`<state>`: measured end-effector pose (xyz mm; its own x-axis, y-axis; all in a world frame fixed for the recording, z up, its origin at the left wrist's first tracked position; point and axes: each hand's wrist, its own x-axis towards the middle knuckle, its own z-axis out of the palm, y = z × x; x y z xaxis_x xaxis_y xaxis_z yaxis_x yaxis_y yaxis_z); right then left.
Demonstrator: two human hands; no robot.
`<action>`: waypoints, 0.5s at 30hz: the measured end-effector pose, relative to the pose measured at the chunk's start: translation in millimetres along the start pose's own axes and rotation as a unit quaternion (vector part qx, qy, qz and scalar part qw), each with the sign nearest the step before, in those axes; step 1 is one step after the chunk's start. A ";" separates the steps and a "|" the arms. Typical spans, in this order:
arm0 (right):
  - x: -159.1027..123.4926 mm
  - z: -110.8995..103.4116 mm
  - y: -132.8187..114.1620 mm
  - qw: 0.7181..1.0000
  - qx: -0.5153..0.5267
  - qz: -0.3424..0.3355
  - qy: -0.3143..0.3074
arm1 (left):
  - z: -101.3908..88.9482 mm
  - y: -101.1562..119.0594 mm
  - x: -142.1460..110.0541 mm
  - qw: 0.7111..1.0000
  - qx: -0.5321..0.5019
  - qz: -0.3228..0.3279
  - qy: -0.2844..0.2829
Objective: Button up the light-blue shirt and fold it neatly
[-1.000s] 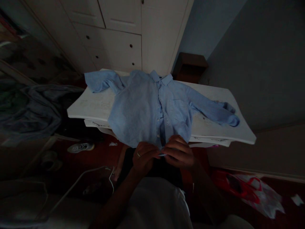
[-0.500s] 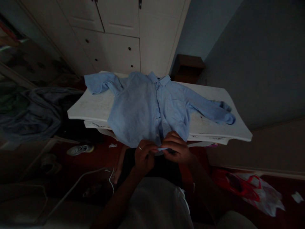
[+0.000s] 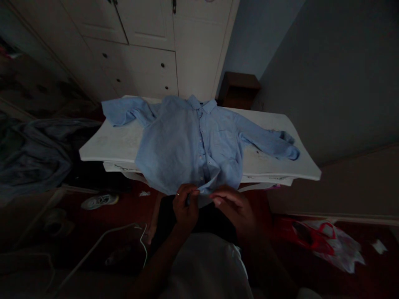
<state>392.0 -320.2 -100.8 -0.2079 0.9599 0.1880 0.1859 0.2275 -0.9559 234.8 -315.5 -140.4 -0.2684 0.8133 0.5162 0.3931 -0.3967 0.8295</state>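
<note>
Left hand (image 3: 186, 205): thumb and fingers pinched on the front hem of the blue shirt (image 3: 170, 145), just off the near edge of the white table (image 3: 118, 141). Ring (image 3: 177, 194) on one finger. Right hand (image 3: 235, 207): fingertips at the same hem, a bit to the right; can't tell if they grip it or only touch. Gap between the two sets of fingertips is narrow, with a short strip of hem between them.

Shirt lies front up across the middle of the table, hem hanging over the near edge. Collar (image 3: 202, 104) at the table's far edge. Button placket (image 3: 201, 155) runs down toward the near edge; its lower part is parted, one side turned up in a fold. Left-hand sleeve (image 3: 124, 111) doubled up on the table's left part; right-hand sleeve (image 3: 264, 141) stretched toward the table's right end, its end bunched.

Around the table: white cabinet (image 3: 199, 50) with dark knobs behind it, small brown box-like unit (image 3: 241, 78) behind and to the right. Grey cloth heap (image 3: 46, 151) off its left end. On the floor nearer than the table: sneaker (image 3: 100, 201) and white cable (image 3: 93, 245) to the left, red-and-white plastic bag (image 3: 338, 249) to the right.
</note>
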 end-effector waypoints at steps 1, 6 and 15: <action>-3.9 5.4 0.9 0.998 0.039 0.047 -0.027 | 0.3 -0.4 -1.0 1.000 0.002 0.003 0.000; -11.0 28.4 9.8 0.953 0.226 0.203 0.009 | -1.1 -3.3 -6.6 0.999 0.011 0.043 -0.016; -1.9 36.0 9.2 0.916 0.279 0.276 0.080 | -5.5 -1.7 -5.2 0.995 -0.038 0.082 -0.043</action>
<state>359.5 -325.8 -118.1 -0.0791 0.9252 -0.3712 -0.3084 -0.3768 -0.8735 230.7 -321.5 -143.3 -0.1294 0.7669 0.6286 0.3579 -0.5551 0.7509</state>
